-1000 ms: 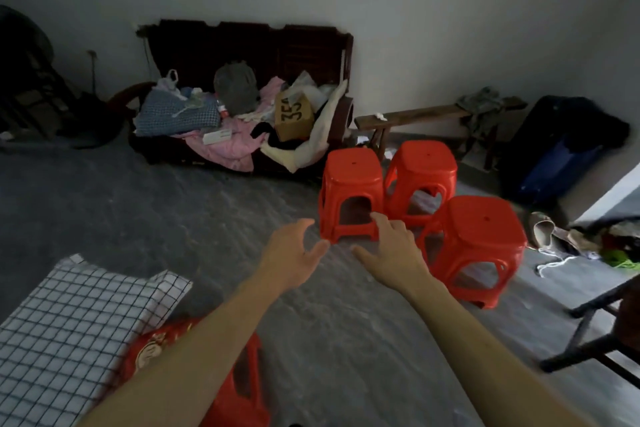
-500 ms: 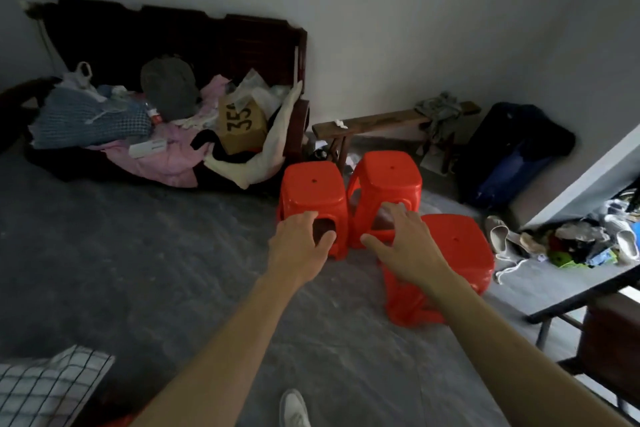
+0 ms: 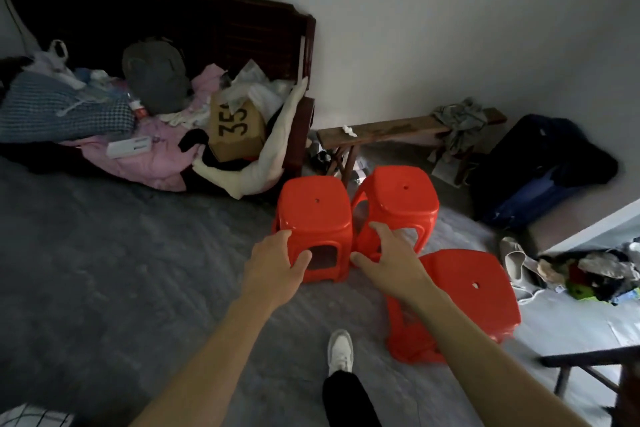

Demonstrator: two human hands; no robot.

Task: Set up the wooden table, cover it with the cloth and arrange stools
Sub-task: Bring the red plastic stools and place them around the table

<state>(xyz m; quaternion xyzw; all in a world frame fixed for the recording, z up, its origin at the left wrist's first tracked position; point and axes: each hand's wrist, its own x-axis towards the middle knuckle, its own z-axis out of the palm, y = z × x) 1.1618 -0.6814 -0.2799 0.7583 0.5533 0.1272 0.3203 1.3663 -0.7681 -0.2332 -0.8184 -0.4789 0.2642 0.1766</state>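
Three red plastic stools stand on the grey floor. My left hand (image 3: 275, 262) reaches out with spread fingers in front of the left stool (image 3: 313, 215), just short of its near side, holding nothing. My right hand (image 3: 388, 258) is spread open in front of the middle stool (image 3: 398, 196), empty too. The third stool (image 3: 464, 291) stands nearest, to the right, partly behind my right forearm. A corner of the checked cloth (image 3: 31, 418) shows at the bottom left. The wooden table is out of view.
A dark wooden bench seat (image 3: 242, 35) piled with clothes and a cardboard box (image 3: 235, 128) lines the back wall. A low wooden bench (image 3: 391, 132), a dark suitcase (image 3: 540, 170), shoes (image 3: 516, 256) and a dark chair frame (image 3: 588, 364) crowd the right. My white shoe (image 3: 341, 350) is below.
I have stepped closer to the stools and turned right; the checked cloth has slid almost out of view. Both hands have reached forward toward the two far stools.
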